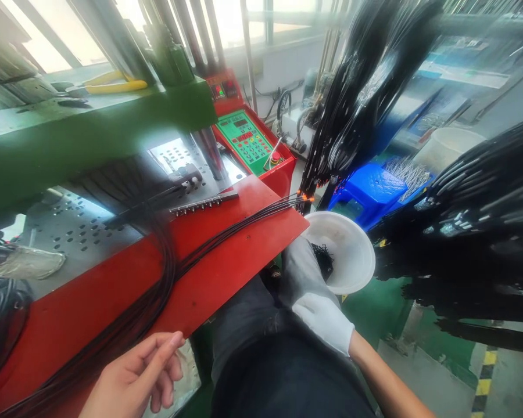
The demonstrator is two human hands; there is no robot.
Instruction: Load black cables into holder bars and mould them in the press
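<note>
My bare left hand (135, 371) is at the bottom left, over the near edge of the red table (226, 267). Its fingers are curled with thumb and forefinger together, right beside a bundle of thin black cables (165, 278); what it pinches, if anything, is hidden. The cables run diagonally across the table to orange-tipped ends (303, 199) at its far right corner. My right hand (325, 319), in a white glove, lies on my thigh just below a white bowl (353, 273) holding small black pieces (323, 258). Its fingers do not show clearly.
A green press machine (91, 128) overhangs a perforated metal plate (70, 232). Behind it is a red control box with a green keypad (246, 139). Thick hanks of black cable (475, 232) hang at right. A blue stool (370, 188) carries metal pins. A white bucket (448, 145) stands behind.
</note>
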